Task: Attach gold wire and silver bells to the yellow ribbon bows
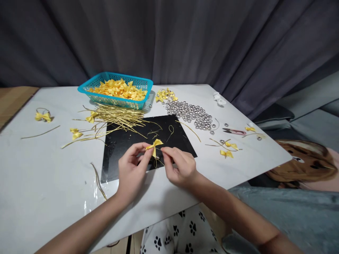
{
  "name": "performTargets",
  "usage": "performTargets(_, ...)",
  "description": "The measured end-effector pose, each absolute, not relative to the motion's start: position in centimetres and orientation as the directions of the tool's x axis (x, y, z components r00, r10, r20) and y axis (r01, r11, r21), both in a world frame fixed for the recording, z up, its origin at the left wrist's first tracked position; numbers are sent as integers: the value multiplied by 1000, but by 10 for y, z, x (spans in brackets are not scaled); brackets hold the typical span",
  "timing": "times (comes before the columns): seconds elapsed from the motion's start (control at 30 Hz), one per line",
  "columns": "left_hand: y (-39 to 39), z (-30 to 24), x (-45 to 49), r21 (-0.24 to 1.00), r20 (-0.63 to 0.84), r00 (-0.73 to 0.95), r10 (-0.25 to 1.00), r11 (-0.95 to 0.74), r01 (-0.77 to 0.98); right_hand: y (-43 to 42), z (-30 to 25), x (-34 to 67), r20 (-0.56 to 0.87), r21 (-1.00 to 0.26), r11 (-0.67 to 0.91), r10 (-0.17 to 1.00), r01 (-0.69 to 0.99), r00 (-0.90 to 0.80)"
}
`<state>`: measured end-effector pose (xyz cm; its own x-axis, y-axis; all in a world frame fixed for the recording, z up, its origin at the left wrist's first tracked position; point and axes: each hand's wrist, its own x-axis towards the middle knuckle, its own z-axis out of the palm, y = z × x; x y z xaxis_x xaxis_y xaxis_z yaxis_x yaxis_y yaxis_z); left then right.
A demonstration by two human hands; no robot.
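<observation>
Over the black mat [116, 155], my left hand [134, 167] pinches a yellow ribbon bow [155, 144] between thumb and fingers. A thin gold cord comes off the bow toward my right hand [181, 165], whose thumb and forefinger are closed on its end. Just below the bow hangs a small silver bell-like bead [157, 157], with a loop of cord under it. A loose loop of gold cord [171, 131] and short cord scraps [153, 133] lie on the mat beyond my hands.
Behind the mat stands a blue plastic basket [115, 100] of yellow bows, with a pile of gold cords [119, 116] before it. Silver beads [192, 113] are heaped to the right, near thread snips [234, 131]. Bows with cords [226, 153] lie at the right; another bow [43, 116] is far left.
</observation>
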<state>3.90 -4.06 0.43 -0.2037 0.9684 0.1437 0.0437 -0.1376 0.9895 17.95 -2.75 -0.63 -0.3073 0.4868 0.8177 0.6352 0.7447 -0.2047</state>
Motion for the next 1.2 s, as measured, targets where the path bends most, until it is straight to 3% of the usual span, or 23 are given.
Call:
performTargets(0.1, -36, 3, 39, 991, -6, -133, 991, -12, -134, -26, -7, 182, 833, -166, 752, 453, 637, -318)
performTargets(0.2, -35, 2, 38, 983, -47, -127, 991, 23, -184, -25, -6, 182, 850, -150, 754, 429, 640, -306)
performTargets(1.2, -34, 5, 40, 975, -83, -120, 989, 56, -216, -27, -7, 180, 769, -213, 733, 534, 646, -351)
